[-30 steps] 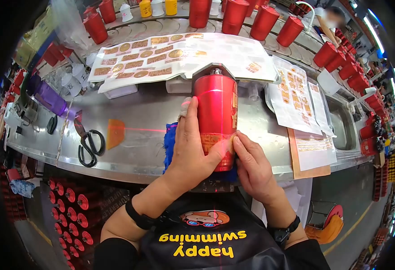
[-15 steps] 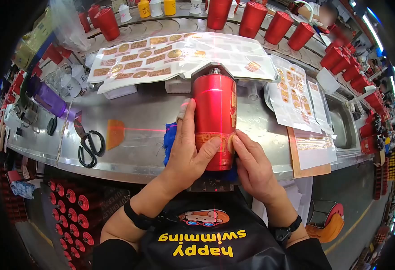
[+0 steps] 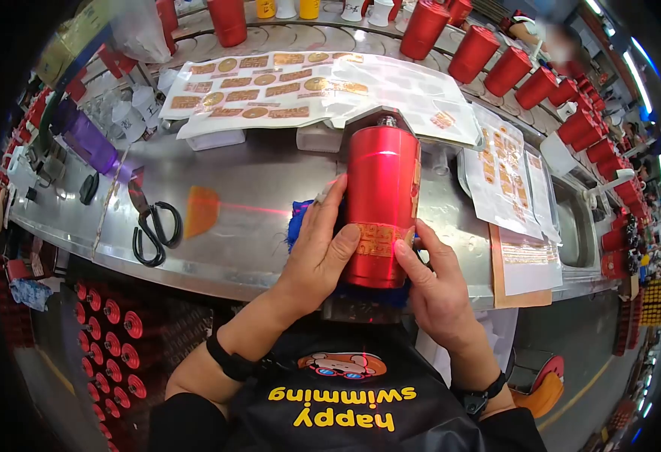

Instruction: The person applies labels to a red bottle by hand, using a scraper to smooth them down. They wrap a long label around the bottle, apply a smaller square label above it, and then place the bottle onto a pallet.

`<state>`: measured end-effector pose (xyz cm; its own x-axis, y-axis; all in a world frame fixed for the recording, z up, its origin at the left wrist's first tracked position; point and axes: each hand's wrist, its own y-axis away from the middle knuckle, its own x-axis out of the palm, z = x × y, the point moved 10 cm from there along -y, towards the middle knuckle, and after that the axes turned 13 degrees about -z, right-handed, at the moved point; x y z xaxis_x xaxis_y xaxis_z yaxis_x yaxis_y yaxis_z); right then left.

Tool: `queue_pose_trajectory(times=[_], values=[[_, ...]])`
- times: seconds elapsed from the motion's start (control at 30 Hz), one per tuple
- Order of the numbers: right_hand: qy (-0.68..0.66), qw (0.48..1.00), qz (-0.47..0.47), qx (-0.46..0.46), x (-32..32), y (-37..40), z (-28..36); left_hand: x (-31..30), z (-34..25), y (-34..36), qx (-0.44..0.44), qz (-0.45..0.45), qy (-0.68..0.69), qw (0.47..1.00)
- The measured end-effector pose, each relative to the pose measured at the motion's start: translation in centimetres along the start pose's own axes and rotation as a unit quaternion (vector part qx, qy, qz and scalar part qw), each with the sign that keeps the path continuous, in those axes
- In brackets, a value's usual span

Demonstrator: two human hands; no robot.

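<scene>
From my remote seat I see the red tumbler (image 3: pixel 381 188) lying on its side at the near edge of the steel desk (image 3: pixel 255 184), base toward the body and bedded on a blue cloth (image 3: pixel 297 220), which I judge stops it rolling or scuffing. The left hand (image 3: pixel 317 260) has its fingers curled around the tumbler's left flank, thumb pressed onto the gold decal band (image 3: pixel 375 239). The right hand (image 3: pixel 436 290) lies open against the other flank, index fingertip on the band's edge, likely to pin it flat. A red laser line (image 3: pixel 259 209) crosses the desk toward the tumbler, seemingly an alignment guide.
</scene>
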<state>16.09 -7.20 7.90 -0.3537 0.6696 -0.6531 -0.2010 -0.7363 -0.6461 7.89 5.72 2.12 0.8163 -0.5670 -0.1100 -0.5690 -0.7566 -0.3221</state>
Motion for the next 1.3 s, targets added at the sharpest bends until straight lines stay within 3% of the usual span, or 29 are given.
queue_pose_trajectory(times=[0.17,0.27,0.4,0.53,0.87,0.97,1.07,1.3], values=[[-0.008,1.0,0.004,0.008,0.1,0.1,-0.1,-0.1,0.8,-0.1,-0.019,-0.003,0.071,0.997],[-0.013,1.0,0.007,0.01,0.1,0.0,-0.2,-0.8,1.4,0.4,-0.063,-0.029,0.212,0.975],[-0.019,1.0,0.01,0.016,0.2,0.0,-0.2,-1.5,-0.3,1.2,-0.021,-0.066,0.148,0.987],[-0.029,0.999,0.015,0.023,0.3,0.1,-0.3,-0.6,0.9,0.9,-0.039,-0.062,0.048,0.996],[-0.035,0.999,0.016,0.026,0.3,0.1,-0.2,-0.6,1.6,0.8,-0.054,-0.094,0.07,0.992],[-0.03,0.999,0.02,0.031,0.2,0.1,-0.3,-1.9,-4.7,1.9,0.166,-0.109,-0.115,0.973],[-0.029,0.999,0.024,0.038,0.2,0.3,-0.3,2.4,-8.3,4.2,0.323,0.015,-0.302,0.897],[-0.031,0.999,0.02,0.023,0.2,0.3,-0.4,-0.2,-5.8,4.7,0.271,-0.026,-0.303,0.913]])
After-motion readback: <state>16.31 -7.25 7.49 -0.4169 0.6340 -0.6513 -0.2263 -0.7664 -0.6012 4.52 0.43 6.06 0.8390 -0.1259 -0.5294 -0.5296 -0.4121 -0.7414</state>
